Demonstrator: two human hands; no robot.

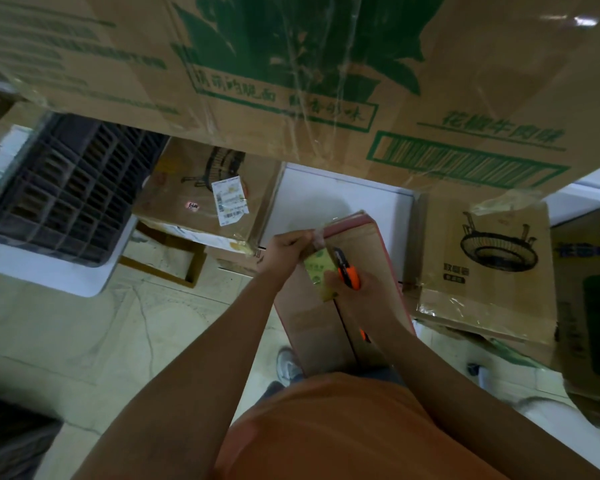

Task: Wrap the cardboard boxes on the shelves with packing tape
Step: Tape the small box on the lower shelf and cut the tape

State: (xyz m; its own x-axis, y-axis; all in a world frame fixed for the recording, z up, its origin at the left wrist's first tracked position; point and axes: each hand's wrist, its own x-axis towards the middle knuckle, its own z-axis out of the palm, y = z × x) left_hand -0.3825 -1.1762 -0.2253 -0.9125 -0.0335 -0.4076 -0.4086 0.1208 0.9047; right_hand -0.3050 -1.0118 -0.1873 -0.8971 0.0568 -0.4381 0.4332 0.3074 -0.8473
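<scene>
I'm seeing matt brown cardboard box [329, 327], glossy clear tape film on the big green-printed carton [326, 81], and a shiny orange plastic knife [347, 271].

Storeroom: stacked taped cartons [326, 81], plastic crate [66, 188], tiled floor [101, 323].

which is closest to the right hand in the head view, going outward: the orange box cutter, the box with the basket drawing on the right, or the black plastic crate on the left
1. orange box cutter: held in the right hand, over the box being taped.
2. box with the basket drawing: just to the right, beside the work box.
3. black plastic crate: far left, across the floor.
</scene>
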